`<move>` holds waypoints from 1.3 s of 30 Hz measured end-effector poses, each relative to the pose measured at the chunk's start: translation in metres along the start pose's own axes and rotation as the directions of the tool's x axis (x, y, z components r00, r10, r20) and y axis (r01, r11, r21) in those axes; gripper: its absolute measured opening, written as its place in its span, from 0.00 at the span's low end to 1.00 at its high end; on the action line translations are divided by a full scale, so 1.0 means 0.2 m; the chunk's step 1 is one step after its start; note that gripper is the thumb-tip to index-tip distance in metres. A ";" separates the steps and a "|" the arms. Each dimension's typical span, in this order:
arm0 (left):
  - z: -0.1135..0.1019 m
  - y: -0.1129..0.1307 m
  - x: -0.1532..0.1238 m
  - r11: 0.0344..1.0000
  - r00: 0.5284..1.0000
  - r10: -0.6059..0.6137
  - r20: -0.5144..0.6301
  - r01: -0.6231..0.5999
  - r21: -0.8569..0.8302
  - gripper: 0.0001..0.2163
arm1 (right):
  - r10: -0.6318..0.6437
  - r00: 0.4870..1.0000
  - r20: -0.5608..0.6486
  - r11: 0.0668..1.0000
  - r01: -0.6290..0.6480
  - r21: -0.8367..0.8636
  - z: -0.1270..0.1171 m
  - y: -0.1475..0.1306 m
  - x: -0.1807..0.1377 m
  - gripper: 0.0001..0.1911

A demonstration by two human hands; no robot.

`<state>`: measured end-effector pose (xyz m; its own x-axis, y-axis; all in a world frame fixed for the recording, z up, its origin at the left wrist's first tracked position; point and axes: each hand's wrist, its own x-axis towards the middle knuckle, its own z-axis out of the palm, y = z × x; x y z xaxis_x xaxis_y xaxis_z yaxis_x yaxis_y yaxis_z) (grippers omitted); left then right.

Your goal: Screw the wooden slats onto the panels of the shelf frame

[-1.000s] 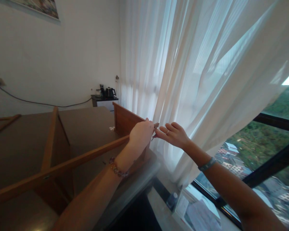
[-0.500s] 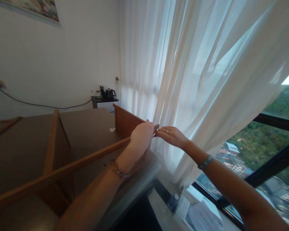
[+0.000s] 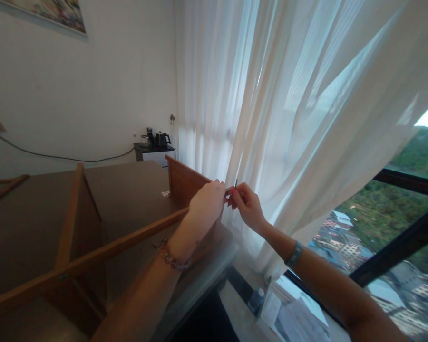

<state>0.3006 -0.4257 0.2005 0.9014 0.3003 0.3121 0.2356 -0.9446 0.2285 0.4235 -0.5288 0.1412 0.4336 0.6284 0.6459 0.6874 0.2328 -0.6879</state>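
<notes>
Low in the middle lies a wooden furniture frame with upright boards, resting on its side. My left hand is closed around the frame's far corner, where the long rail meets the end panel. Its fingertips are mostly turned away from me. Close beside it, my right hand pinches a thin dark rod that looks like a hex key, one end sticking up above the fingers. Where the rod meets the wood is hidden by my hands.
The frame lies on a broad brown surface. Behind it, a black kettle stands on a small cabinet. White curtains hang close beyond my hands. At lower right are papers, a bottle and the window.
My right hand has turned from flat, outstretched fingers to a pinch, and the dark rod now points upward. My left hand stays at the corner.
</notes>
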 end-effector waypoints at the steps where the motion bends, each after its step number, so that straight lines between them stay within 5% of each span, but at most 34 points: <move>1: 0.00 0.00 0.00 1.000 1.000 -0.006 0.001 0.006 0.002 0.11 | 0.067 0.998 -0.019 0.992 -0.065 0.112 0.02 0.00 -0.01 0.14; 4: 0.02 0.00 0.02 1.000 1.000 0.000 0.013 0.000 0.003 0.10 | 0.182 0.983 -0.026 0.929 -0.163 0.333 0.06 0.00 -0.03 0.15; 8: 0.02 0.00 0.02 1.000 1.000 0.005 0.014 -0.005 0.006 0.11 | 0.205 0.979 -0.005 0.897 -0.186 0.401 0.06 0.04 -0.03 0.27; 17: 0.02 0.00 0.00 1.000 1.000 -0.006 0.012 0.005 0.020 0.12 | 0.009 0.949 -0.316 0.995 -0.041 -0.092 0.02 0.10 -0.03 0.17; 22: 0.03 0.00 0.01 1.000 1.000 0.012 -0.005 -0.012 0.020 0.12 | 0.150 0.969 -0.198 0.974 -0.179 -0.142 0.07 0.04 -0.08 0.26; 26: 0.04 0.01 0.01 1.000 1.000 -0.020 -0.022 0.021 0.014 0.12 | 0.323 0.933 -0.155 0.945 -0.312 0.094 0.12 -0.01 -0.08 0.30; 32: 0.03 0.01 0.01 1.000 1.000 -0.018 -0.022 0.018 0.021 0.14 | 0.543 0.839 0.010 0.740 -0.485 0.466 0.15 -0.07 -0.07 0.31; 39: 0.03 0.02 0.01 0.999 0.999 -0.045 -0.028 0.045 0.008 0.13 | 0.478 0.876 0.068 0.851 -0.481 0.210 0.08 -0.06 -0.05 0.36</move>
<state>0.3054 -0.4299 0.1964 0.8795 0.3459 0.3268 0.2787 -0.9311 0.2354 0.4006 -0.5259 0.1369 0.6685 0.7122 0.2143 0.2546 0.0515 -0.9657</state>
